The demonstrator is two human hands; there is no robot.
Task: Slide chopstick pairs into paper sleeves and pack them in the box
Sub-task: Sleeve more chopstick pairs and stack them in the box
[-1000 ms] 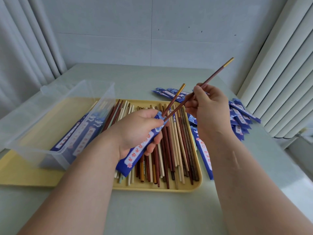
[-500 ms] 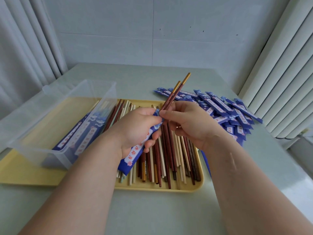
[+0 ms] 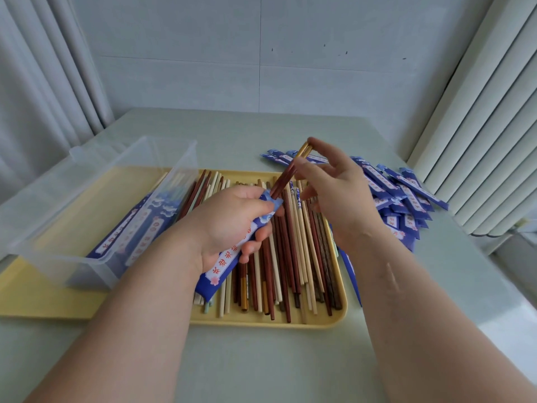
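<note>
A red-brown, gold-tipped pair (image 3: 286, 177) stood tilted, lower ends inside a blue sleeve (image 3: 229, 254); the clear box (image 3: 72, 205) held filled sleeves (image 3: 132, 228).

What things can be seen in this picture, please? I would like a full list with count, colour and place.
chopstick pair: two, red-brown with gold ends, partly inside the held sleeve
paper sleeve: one, blue with a white label, in the left hand
loose chopsticks: many, brown, red-brown and cream, on the tray
tray: one, yellow, centre of the table
box: one, clear plastic, left of the loose chopsticks
boxed sleeves: several, blue, inside the box
sleeve pile: many, blue, on the table right of the tray
table: one, pale grey-green
curtains: pale grey, far left
left hand: grips the paper sleeve
right hand: fingers pinch the pair near its gold ends
</note>
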